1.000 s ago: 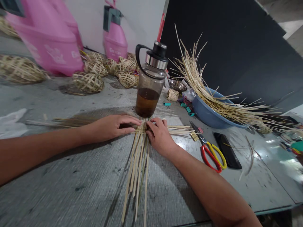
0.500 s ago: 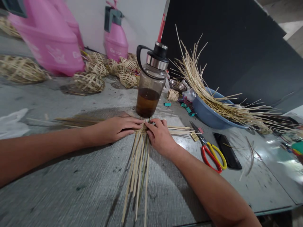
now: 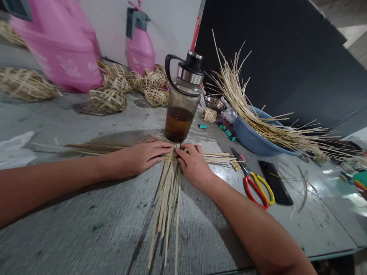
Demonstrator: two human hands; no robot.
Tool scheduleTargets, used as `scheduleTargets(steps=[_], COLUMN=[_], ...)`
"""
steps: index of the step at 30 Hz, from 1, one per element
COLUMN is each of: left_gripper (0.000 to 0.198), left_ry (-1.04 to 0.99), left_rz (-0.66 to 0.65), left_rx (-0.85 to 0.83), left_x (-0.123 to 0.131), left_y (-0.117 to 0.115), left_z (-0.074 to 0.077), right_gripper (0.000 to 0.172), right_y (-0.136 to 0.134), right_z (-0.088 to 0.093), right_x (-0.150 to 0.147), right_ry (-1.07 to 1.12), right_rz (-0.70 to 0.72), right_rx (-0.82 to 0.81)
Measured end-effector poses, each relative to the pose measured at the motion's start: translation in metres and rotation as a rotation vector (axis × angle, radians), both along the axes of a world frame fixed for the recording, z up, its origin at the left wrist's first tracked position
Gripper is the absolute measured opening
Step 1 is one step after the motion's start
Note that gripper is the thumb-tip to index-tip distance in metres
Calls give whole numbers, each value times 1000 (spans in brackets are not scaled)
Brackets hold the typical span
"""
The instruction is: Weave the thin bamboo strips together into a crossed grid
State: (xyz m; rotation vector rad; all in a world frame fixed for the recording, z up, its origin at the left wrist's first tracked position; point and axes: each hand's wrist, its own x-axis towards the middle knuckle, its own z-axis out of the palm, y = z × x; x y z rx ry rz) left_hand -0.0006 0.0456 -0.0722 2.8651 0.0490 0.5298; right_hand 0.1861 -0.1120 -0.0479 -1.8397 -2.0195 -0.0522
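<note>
Thin bamboo strips (image 3: 164, 214) lie crossed on the grey table, several running toward me and others out to both sides. They interlace in a small woven patch (image 3: 171, 157) between my hands. My left hand (image 3: 145, 156) lies flat, fingers stretched out over the left side of the patch and its strips. On the right edge, my right hand (image 3: 195, 166) has its fingers curled, with thumb and forefinger closed on strips at the weave. The fingers partly cover the weave. Just behind it stands a bottle (image 3: 180, 120) of brown liquid.
Scissors (image 3: 259, 189) with red and yellow handles and a black phone (image 3: 275, 183) lie at right. Behind them, a blue basin (image 3: 252, 135) holds a bundle of long strips (image 3: 243, 99). Woven balls (image 3: 107, 99) and pink spray bottles (image 3: 140, 53) stand at the back left.
</note>
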Motion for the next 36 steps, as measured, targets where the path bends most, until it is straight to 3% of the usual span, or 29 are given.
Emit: scheduleTargets(steps=[9,15,27,36], left_gripper=[44,37,36,31], left_ry=[-62,1,17,4], left_rz=[-14,-43,-56,-4], left_rx=[48,-60,-52,-139], left_x=[3,1,1,1], left_y=[0,3,3,-1], left_z=[-2,7,10,13], right_gripper=[27,22,24,26], right_y=[1,1,1,2], right_z=[1,1,-2,-1], right_x=[0,1,2,2], right_ry=[-40,-17,-17,7], right_rz=[30,38,42,55], right_rx=[11,5,50,25])
